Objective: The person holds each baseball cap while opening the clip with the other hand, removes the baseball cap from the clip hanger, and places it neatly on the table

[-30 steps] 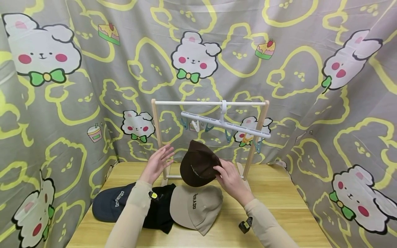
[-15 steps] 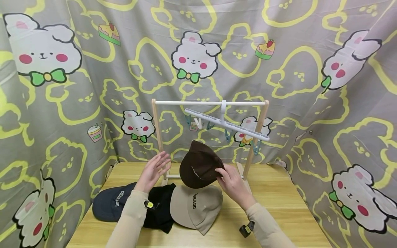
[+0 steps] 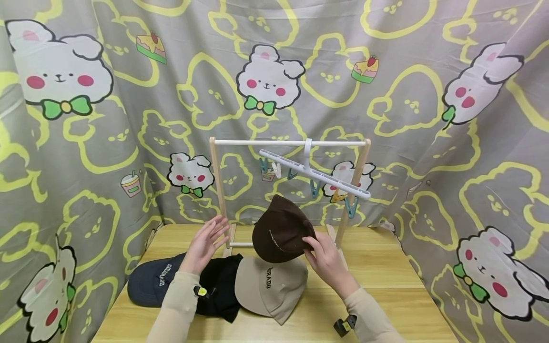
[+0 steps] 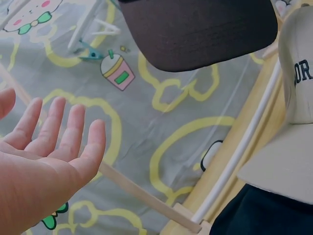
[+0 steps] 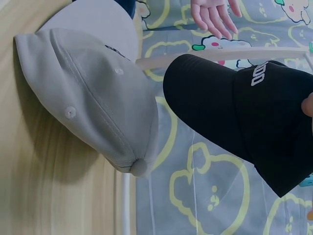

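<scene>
A dark brown baseball cap [image 3: 280, 231] hangs in the air before the rack, tilted, its brim toward the left. My right hand [image 3: 328, 259] pinches the cap's right edge between thumb and fingers. In the right wrist view the same cap [image 5: 205, 93] looks nearly black, with white lettering and only a bit of the hand showing. To the left of the cap, my left hand [image 3: 207, 243] is held up, palm turned inward and fingers extended, holding nothing. The left wrist view shows this left hand [image 4: 54, 152] apart from the cap's brim [image 4: 200, 36].
A beige cap [image 3: 270, 286], a black cap [image 3: 218, 286] and a navy cap [image 3: 150, 281] lie in a row on the wooden table [image 3: 377, 305]. Behind stands a rack [image 3: 261, 142], from which a tilted white hanger [image 3: 317, 175] with several clips [image 3: 315, 189] hangs. Patterned curtains surround the table.
My left hand has moved down and slightly left, away from the cap. The right hand and brown cap have shifted slightly right and down. The hanger has swung around its hook.
</scene>
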Demonstrator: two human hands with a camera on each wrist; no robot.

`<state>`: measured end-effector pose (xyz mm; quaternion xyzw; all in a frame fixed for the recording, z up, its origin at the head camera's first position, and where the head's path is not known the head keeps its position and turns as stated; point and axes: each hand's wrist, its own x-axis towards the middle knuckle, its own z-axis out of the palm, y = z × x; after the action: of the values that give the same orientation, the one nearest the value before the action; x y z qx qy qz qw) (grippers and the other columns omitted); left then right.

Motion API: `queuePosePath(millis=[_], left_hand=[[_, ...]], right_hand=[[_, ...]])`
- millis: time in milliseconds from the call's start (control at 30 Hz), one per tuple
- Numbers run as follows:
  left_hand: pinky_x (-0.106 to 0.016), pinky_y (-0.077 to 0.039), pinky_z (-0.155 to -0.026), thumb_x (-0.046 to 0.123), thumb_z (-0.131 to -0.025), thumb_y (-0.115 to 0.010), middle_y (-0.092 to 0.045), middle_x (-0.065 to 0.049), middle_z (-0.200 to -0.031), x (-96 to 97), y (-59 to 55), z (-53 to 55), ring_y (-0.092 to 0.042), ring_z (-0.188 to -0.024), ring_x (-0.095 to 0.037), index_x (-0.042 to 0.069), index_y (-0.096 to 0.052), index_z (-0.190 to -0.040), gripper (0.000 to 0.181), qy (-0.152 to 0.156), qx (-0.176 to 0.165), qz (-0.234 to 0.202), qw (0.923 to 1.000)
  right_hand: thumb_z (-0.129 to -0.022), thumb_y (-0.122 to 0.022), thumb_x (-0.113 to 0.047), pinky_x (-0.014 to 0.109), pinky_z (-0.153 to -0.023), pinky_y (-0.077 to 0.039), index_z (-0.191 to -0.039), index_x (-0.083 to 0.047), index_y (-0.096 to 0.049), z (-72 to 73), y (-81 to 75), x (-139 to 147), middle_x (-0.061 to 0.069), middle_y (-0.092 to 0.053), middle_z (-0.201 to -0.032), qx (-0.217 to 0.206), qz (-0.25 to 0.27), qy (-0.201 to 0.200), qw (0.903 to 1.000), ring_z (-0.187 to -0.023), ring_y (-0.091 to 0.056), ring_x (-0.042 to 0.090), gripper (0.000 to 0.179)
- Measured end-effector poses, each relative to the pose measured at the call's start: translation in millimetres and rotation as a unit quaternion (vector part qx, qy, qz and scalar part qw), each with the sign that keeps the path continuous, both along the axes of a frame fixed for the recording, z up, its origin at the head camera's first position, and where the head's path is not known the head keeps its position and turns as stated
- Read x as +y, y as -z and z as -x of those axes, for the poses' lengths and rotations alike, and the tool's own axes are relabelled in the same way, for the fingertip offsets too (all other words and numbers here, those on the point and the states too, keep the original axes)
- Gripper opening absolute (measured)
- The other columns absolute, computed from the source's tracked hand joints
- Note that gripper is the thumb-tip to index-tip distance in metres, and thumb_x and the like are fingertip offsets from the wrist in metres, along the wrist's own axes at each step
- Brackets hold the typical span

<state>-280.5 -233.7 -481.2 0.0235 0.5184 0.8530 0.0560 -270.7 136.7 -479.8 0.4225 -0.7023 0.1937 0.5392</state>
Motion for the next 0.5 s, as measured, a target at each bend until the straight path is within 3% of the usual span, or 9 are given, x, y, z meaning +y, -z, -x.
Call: queuePosePath(millis=[100,200,367,500], left_hand=[[-0.042,-0.038,-0.114,0.035,-0.105,-0.041,-0.035,-0.008,-0.157,-0.9,1.8,-2.7,-0.035,-0.144,-0.025,0.009,-0.022,-0.154,0.059,0.0,-0.003,-0.01,0.9999],[-0.035,-0.046,-0.105,0.034,-0.105,-0.041,-0.028,-0.011,-0.16,-2.1,3.9,-5.1,-0.028,-0.148,-0.029,0.009,-0.023,-0.154,0.058,-0.002,-0.008,-0.022,0.9997],[-0.035,-0.046,-0.105,0.036,-0.105,-0.04,-0.028,-0.008,-0.16,-4.9,8.4,-7.9,-0.028,-0.148,-0.027,0.011,-0.023,-0.154,0.057,-0.011,-0.024,-0.024,0.9994],[-0.037,-0.043,-0.108,0.037,-0.105,-0.041,-0.042,-0.002,-0.153,-6.2,12.1,-9.5,-0.033,-0.145,-0.025,0.012,-0.027,-0.152,0.055,-0.021,-0.024,-0.008,0.9995]], right_hand=[[-0.098,-0.057,-0.015,0.038,-0.069,-0.046,-0.106,0.004,-0.064,-3.4,1.8,0.9,0.019,-0.062,-0.101,0.005,0.005,0.004,1.0,-0.082,-0.056,0.029,0.022],[-0.098,-0.057,-0.015,0.038,-0.067,-0.045,-0.105,0.004,-0.064,-7.0,3.3,1.7,0.02,-0.062,-0.101,0.009,0.012,0.006,0.9999,-0.08,-0.056,0.029,0.022],[-0.097,-0.057,-0.014,0.036,-0.065,-0.045,-0.103,0.005,-0.065,-12.2,5.1,3.1,0.021,-0.063,-0.1,0.013,0.024,0.005,0.9996,-0.081,-0.057,0.029,0.022],[-0.097,-0.058,-0.014,0.035,-0.066,-0.045,-0.102,0.006,-0.065,-16.2,6.2,5.0,0.02,-0.062,-0.097,0.01,0.031,0.003,0.9995,-0.078,-0.056,0.029,0.022]])
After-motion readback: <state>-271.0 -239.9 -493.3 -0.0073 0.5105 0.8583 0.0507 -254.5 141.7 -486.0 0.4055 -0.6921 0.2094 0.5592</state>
